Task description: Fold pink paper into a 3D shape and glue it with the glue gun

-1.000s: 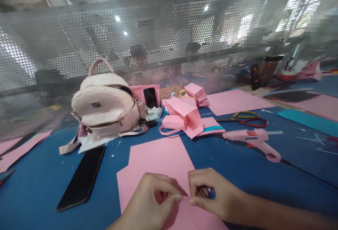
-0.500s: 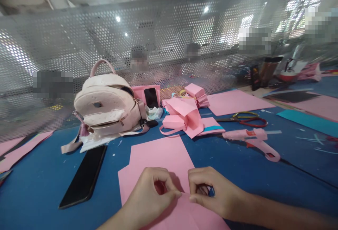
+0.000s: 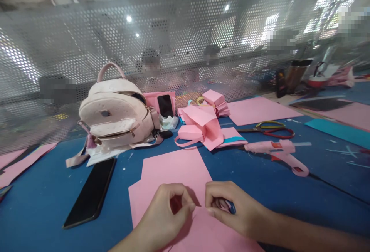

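A large pink paper sheet (image 3: 173, 171) lies on the blue table (image 3: 43, 205) right in front of me. My left hand (image 3: 166, 215) pinches a fold of this sheet between thumb and curled fingers. My right hand (image 3: 228, 205) pinches the same fold just to the right, its fingers closed. The two thumbs nearly meet over the crease. The near part of the sheet is partly hidden under both hands.
A black phone (image 3: 91, 192) lies at left. A pale pink backpack (image 3: 115, 117) stands behind it. Folded pink paper boxes (image 3: 202, 126), scissors (image 3: 271, 128) and a pink glue gun (image 3: 277, 153) lie further back. A perforated metal screen (image 3: 72, 51) closes off the far side.
Both hands have shifted slightly away from me along the fold. More of the pink sheet now shows below them.
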`<state>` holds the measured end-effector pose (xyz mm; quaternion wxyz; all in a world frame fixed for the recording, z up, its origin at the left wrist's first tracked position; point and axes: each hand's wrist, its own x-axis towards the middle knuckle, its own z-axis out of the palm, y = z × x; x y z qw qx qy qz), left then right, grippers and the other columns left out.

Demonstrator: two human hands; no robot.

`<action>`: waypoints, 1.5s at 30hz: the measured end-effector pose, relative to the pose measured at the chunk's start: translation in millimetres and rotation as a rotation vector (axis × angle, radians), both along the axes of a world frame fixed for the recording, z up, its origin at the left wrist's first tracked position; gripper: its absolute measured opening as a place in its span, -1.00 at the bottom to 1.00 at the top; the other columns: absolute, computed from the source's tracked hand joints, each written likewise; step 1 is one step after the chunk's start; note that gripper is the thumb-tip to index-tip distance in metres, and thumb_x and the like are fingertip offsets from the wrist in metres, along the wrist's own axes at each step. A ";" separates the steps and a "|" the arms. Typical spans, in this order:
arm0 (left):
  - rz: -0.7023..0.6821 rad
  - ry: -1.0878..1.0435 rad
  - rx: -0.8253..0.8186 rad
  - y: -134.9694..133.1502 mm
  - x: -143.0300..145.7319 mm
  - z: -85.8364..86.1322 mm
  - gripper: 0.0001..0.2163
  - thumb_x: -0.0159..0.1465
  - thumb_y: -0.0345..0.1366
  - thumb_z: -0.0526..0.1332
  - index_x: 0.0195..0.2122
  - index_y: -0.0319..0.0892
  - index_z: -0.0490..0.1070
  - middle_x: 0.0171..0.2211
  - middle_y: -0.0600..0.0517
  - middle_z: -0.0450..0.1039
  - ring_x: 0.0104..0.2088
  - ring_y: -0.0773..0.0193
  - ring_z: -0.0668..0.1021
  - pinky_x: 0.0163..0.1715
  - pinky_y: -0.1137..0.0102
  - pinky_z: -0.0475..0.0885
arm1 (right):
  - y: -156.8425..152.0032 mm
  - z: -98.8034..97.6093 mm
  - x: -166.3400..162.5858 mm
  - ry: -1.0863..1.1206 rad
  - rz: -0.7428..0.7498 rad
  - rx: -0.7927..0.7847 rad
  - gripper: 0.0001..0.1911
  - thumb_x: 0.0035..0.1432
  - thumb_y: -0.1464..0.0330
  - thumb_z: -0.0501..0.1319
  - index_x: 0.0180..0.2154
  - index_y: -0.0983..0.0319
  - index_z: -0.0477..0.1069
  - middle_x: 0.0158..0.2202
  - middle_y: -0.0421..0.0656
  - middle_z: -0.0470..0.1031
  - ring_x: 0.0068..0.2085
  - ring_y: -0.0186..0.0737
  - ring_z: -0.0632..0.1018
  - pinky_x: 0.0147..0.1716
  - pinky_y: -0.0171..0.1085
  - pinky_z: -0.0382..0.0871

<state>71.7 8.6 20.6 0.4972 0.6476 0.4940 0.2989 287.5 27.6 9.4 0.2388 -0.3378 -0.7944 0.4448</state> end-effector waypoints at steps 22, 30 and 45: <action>-0.004 -0.080 0.030 -7.2 13.8 -8.1 -0.89 0.16 -0.47 0.17 -0.50 -0.20 0.39 -0.51 0.08 0.44 -0.44 0.33 0.43 -0.40 0.47 0.32 | -6.2 -1.7 -7.0 -0.041 -0.072 -0.033 -0.90 0.12 0.41 0.17 -0.45 0.22 0.32 -0.50 -0.29 0.31 -0.48 -0.36 0.30 -0.47 -0.36 0.12; -0.069 -0.043 0.069 -7.7 14.6 -10.5 -0.87 0.09 -0.52 0.14 -0.52 -0.18 0.38 -0.47 0.07 0.50 -0.42 0.29 0.50 -0.37 0.44 0.37 | -12.5 -6.4 -5.4 -0.066 -0.009 0.189 -0.83 0.13 0.48 0.09 -0.47 0.20 0.15 -0.53 -0.31 0.24 -0.47 -0.36 0.29 -0.47 -0.34 0.09; -0.025 -0.084 -0.036 12.8 -0.9 3.7 -0.90 0.11 -0.40 0.18 -0.54 -0.21 0.42 -0.52 0.06 0.46 -0.47 0.33 0.44 -0.43 0.46 0.30 | 5.5 9.6 7.1 -0.003 -0.015 -0.050 -0.78 0.15 0.46 0.10 -0.50 0.19 0.13 -0.53 -0.31 0.15 -0.48 -0.35 0.19 -0.47 -0.33 0.07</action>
